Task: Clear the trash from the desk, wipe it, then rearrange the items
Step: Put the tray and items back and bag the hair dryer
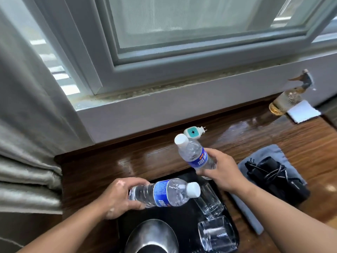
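At frame centre, over the tray (184, 216): your left hand (116, 198) grips the first bottle (164, 192), axis horizontal, cap right; your right hand (222, 172) grips the second bottle (193, 154), cap tilted upper left.

Both bare arms reach forward. The left hand (118, 197) curls round the bottom of a clear plastic blue-label bottle (165, 192) lying sideways. The right hand (221, 171), farther out, grips a second clear plastic bottle (192, 153), tipped left.

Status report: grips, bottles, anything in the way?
Left grip holds first water bottle, sideways. Right grip holds second water bottle, tilted. Glasses and kettle crowd black tray below.
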Available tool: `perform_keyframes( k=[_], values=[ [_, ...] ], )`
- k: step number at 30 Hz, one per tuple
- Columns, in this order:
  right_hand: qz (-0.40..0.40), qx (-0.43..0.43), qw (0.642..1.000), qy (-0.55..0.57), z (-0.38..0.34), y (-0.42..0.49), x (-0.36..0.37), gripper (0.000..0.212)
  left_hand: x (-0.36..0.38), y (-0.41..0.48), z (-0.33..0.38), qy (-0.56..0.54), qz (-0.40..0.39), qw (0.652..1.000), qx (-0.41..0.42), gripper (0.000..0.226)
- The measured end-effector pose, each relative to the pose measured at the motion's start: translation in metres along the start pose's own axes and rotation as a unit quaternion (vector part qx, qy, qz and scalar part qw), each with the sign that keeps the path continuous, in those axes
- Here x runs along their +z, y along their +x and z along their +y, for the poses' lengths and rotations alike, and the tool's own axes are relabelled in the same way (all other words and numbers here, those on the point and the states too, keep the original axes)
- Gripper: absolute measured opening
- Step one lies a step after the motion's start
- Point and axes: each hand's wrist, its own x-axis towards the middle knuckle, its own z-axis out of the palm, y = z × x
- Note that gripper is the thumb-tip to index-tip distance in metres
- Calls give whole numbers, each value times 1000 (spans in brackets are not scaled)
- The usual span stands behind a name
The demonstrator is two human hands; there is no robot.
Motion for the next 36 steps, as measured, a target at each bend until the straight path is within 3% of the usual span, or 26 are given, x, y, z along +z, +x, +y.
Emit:
perform_keyframes(
  k=[4,13,19,25,32,36],
  values=[
    [9,30,993,117,13,-6,5,61,7,22,20,-72,13,996,43,60],
    [27,62,978,196,26,-19,37,62,51,59,29,-158,19,984,79,60],
    [26,65,985,160,32,-26,44,59,65,58,33,-103,23,989,108,47],
    [34,38,997,65,31,-33,37,59,59,56,31,-32,31,995,90,60],
    [23,35,996,83,24,-37,30,68,56,59,33,9,15,997,72,68],
    [16,34,994,103,17,-47,9,79,46,50,42,40,-14,997,63,97]
  ],
)
